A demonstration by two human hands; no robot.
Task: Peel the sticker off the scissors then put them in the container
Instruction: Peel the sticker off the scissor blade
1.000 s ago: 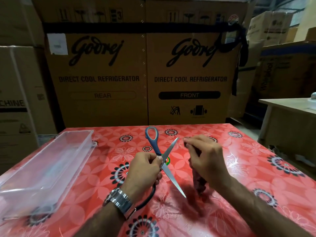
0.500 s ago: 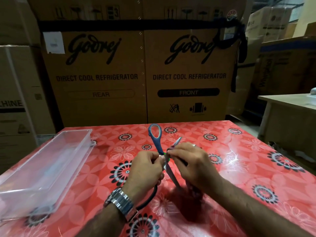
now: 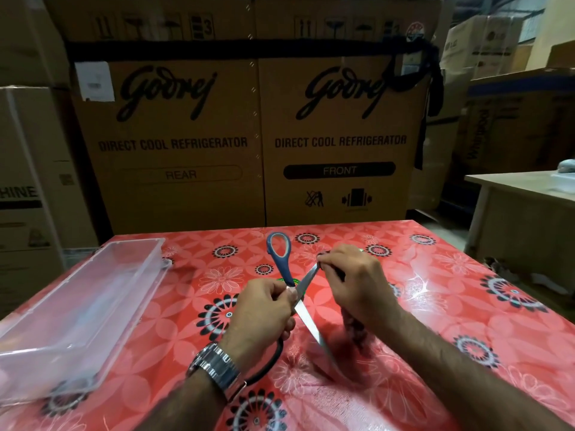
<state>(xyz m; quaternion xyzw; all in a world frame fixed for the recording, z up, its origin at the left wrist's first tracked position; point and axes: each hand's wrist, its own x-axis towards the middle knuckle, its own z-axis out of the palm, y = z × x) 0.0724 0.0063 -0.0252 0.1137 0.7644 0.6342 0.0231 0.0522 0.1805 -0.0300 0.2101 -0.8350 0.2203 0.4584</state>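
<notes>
Blue-handled scissors are held spread wide over the red flowered table. My left hand grips them at the pivot, with one blue loop pointing away and the dark loop under my wrist. One steel blade runs toward me at the lower right. My right hand pinches the tip of the other blade, fingers curled round it. A bit of green shows by the pivot; I cannot tell whether it is the sticker. The clear plastic container lies at the left, apart from both hands.
Tall cardboard refrigerator boxes wall off the far side of the table. More cartons stand at the left and right. A pale wooden table sits at the right beyond a gap of floor.
My right hand went from beside the scissors to the pivot half a second ago, then slid out along the upper blade to its tip. The left hand kept its grip.
</notes>
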